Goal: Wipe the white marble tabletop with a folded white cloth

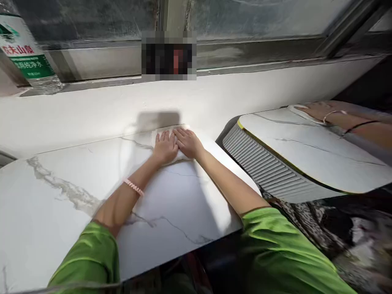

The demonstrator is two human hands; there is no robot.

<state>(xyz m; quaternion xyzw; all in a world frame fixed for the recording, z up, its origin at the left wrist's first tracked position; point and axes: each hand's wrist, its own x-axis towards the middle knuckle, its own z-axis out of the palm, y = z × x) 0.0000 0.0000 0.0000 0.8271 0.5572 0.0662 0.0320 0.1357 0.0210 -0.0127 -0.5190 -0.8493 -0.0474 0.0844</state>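
Observation:
My left hand [165,148] lies flat on a folded white cloth [180,160], its fingers stretched out toward the wall. Beside it, my right hand [187,143] rests flat on the same cloth, with fingers extended. The two hands touch or nearly touch at the fingertips. Both press the cloth onto a white marble-patterned tabletop [76,228], close to its back edge by the wall. Part of the cloth is hidden under my palms.
A second marble-patterned top [306,151] with a ribbed side stands at the right. Another person's hand [318,111] lies there on a white cloth [306,114]. A water bottle [33,65] stands on the window sill at the upper left. A white wall [92,110] borders the tabletop.

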